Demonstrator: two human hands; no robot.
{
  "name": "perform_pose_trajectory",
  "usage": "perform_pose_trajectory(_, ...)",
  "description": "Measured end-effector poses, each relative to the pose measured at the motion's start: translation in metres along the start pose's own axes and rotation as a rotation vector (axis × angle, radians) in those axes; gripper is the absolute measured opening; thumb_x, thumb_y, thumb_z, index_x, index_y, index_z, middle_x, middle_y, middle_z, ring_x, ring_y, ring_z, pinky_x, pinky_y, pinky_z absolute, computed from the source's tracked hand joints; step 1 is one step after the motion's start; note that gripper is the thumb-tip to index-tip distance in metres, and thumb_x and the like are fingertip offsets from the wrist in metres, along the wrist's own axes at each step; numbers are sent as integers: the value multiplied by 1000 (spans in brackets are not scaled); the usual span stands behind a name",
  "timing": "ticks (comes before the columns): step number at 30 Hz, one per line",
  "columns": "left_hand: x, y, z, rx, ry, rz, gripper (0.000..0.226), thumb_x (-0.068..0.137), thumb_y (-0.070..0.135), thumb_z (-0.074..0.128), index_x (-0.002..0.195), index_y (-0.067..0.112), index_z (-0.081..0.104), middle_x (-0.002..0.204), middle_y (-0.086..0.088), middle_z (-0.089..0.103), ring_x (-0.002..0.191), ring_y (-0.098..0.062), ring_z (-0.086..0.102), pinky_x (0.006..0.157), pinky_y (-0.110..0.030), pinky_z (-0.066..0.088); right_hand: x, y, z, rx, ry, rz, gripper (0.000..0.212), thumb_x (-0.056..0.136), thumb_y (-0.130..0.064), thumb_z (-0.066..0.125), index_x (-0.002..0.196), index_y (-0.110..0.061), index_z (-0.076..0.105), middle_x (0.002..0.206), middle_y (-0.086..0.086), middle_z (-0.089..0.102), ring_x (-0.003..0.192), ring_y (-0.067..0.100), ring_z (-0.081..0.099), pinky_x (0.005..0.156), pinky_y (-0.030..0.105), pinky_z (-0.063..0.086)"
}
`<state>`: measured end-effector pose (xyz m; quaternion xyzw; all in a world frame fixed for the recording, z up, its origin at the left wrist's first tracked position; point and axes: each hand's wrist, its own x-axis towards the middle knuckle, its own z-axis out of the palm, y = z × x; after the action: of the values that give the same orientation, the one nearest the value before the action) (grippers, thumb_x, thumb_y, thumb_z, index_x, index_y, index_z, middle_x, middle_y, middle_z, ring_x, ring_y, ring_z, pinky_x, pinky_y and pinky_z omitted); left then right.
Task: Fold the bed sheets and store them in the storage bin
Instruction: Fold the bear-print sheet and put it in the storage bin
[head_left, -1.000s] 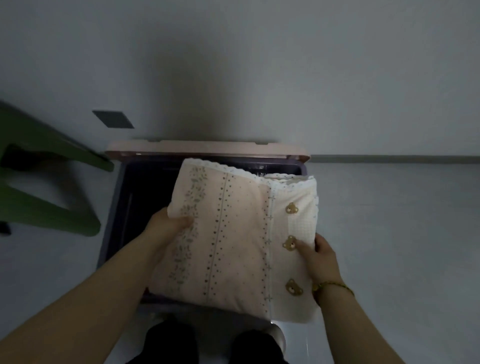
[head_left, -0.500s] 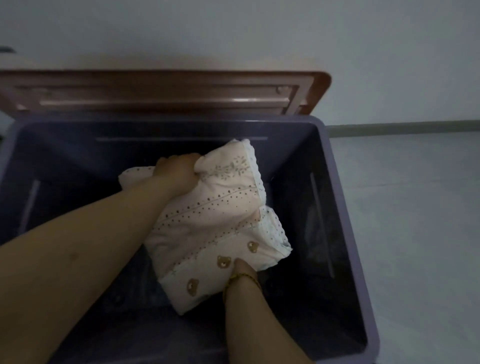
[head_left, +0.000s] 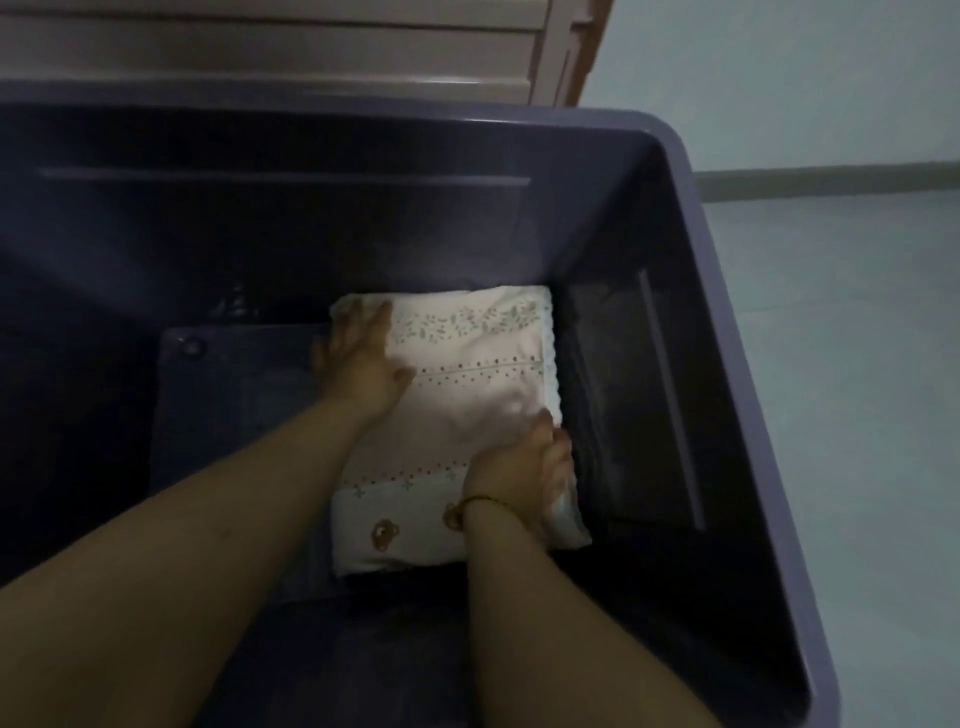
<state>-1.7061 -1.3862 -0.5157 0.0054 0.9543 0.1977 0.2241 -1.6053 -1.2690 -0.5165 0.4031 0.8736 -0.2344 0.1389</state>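
**Folded sheet set down in the bin**

The folded sheet is laid on the bottom of the storage bin, close to its right wall but not touching it. The left hand is spread flat, fingers straight, and pressed on the sheet's corner nearest the bin's back wall. The right hand is set on the edge facing the bin's right wall, with its fingers seemingly curled over that edge. The hands are held apart. The lid is stood open behind the bin's back rim. The step is judged to be settling the bundle. The folds are best held flat under the left palm while the right fingers are slid out sideways, so that no layer is dragged open.
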Motion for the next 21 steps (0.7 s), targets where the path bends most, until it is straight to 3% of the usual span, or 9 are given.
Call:
perform_pose_trajectory(2, -6, -27, 9, -216, -35, -192, 83, 89, 27, 57, 149, 24, 1, 157, -6, -2, 144, -27, 5, 115, -37, 12, 13, -4, -6, -143, -155, -138, 58, 95, -14, 37, 147, -25, 13, 155, 1, 7, 141, 23, 9, 113, 34, 8)
perform_pose_trajectory(4, -14, -45, 19, -424, -107, -286, 87, 87, 20, 61, 149, 22, -1, 157, -8, 0, 143, -27, 9, 114, -35, 18, 34, -3, -8, -197, -316, -152, 63, 95, -20, 36, 147, -32, 2, 156, -2, -3, 142, 24, -1, 115, 40, 6)
perform_pose_trajectory(9, -30, -53, 52, -710, -174, -194, 91, 85, 3, 62, 148, 19, -2, 155, -3, 13, 139, -20, 21, 108, -24, 21, 53, 4, 7, -269, -337, -174, 74, 92, -29, 44, 146, -35, -6, 155, 1, -15, 141, 29, -4, 112, 45, 13)
perform_pose_trajectory(13, -28, -55, 53, -734, -214, -180, 93, 86, 3, 61, 147, 20, -7, 154, -1, 13, 137, -15, 21, 104, -21, 22, 68, 11, 1, -235, -323, -217, 74, 90, -22, 49, 147, -32, 3, 154, 2, -2, 135, 31, 14, 108, 41, 25)
perform_pose_trajectory(17, -23, -57, 47, -676, -327, -146, 93, 86, 4, 60, 147, 20, -8, 155, -1, 11, 138, -15, 19, 106, -21, 22, 65, 9, 2, -53, -408, -140, 67, 91, -11, 47, 146, -29, 13, 152, -2, 3, 130, 28, 32, 106, 32, 29)
perform_pose_trajectory(21, -25, -63, 51, -426, -396, -195, 97, 87, 17, 62, 145, 24, -16, 156, -5, 8, 138, -24, 25, 106, -28, 28, 67, 14, 6, -292, -395, -180, 61, 96, -22, 40, 147, -29, 8, 154, -2, 3, 136, 27, 23, 109, 36, 24)
